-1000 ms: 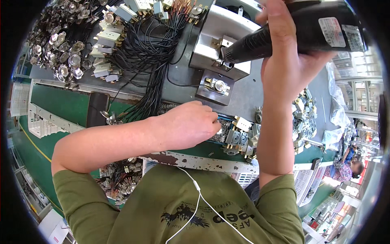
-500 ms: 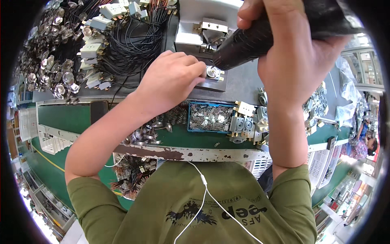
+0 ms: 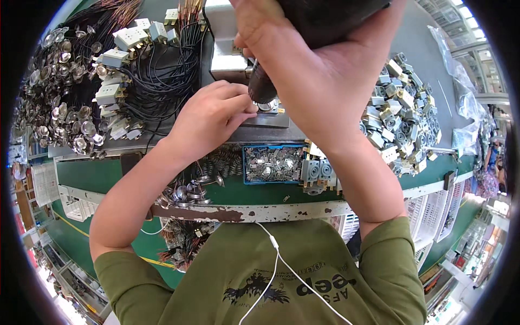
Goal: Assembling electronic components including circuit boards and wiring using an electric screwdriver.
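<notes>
My right hand (image 3: 317, 78) grips a black power screwdriver (image 3: 262, 85), held with its tapered nose pointing down and left. The nose reaches a small block (image 3: 269, 106) with a round metal face and brass terminals, lying on a flat metal plate (image 3: 268, 120). At the left side of that block, my left hand (image 3: 208, 116) has its fingers curled and pressed together against it. What lies directly under the nose and between the left fingertips is mostly hidden.
A blue tray (image 3: 273, 183) of small metal pieces sits before the plate, with grey blocks (image 3: 313, 172) beside it. Many similar blocks (image 3: 406, 114) are heaped right. Black wires (image 3: 162, 81) and metal discs (image 3: 70, 108) cover the left; a white metal stand (image 3: 225, 62) rises behind.
The screwdriver and my right hand have shifted left in the view, uncovering the heap at right. My left hand stays at the block. The whole scene has moved slightly left and down.
</notes>
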Demonstrator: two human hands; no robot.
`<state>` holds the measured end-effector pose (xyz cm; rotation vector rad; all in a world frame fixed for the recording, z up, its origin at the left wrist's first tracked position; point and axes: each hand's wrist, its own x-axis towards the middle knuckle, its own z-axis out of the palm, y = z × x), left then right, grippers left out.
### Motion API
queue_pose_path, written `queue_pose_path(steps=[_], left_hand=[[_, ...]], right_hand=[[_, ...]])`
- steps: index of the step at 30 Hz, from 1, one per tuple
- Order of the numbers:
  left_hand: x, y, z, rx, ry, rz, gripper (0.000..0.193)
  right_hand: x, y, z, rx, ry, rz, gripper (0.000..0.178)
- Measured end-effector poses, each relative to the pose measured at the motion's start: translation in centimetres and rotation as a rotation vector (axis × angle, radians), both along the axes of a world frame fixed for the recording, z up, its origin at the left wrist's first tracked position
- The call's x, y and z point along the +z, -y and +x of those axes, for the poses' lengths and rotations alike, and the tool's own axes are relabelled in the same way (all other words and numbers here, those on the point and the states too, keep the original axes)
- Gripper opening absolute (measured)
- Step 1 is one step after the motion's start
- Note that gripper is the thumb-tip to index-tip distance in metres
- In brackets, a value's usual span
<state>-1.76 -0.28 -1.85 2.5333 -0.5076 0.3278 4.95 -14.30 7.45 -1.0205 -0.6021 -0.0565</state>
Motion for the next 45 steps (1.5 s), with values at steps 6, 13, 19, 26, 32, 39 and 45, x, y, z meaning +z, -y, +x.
queue_pose_path(steps=[6, 13, 19, 26, 32, 39, 45], left_hand=[[-0.3, 0.3, 0.0, 0.008, 0.018, 0.006, 0.009], [-1.0, -0.4, 0.3, 0.060, -0.061, -0.129, 0.018], [1.5, 0.0, 0.9, 0.118, -0.383, 0.088, 0.030], [0.1, -0.6, 0.8, 0.080, -0.308, 0.060, 0.029], [-2.2, -0.3, 2.1, 0.091, -0.200, -0.041, 0.028], [-0.2, 0.4, 0.3, 0.084, -0.093, 0.115, 0.029], [1.7, 0.1, 0.7, -0.122, 0.009, 0.109, 0.034]], right_hand=[[0.0, 0.2, 1.3, 0.060, 0.043, -0.046, 0.064], [-0.2, -0.7, 2.5, 0.215, 0.132, -0.132, 0.060], [-1.7, -0.8, 2.2, 0.049, 0.219, -0.275, 0.037], [-1.4, -1.2, 1.5, 0.038, 0.234, -0.281, 0.024], [-1.7, -0.4, 3.2, 0.094, 0.388, -0.276, 0.027], [2.0, 2.2, 3.8, -0.074, 0.345, -0.265, 0.034], [2.7, 4.4, 6.0, -0.241, 0.358, -0.321, 0.042]])
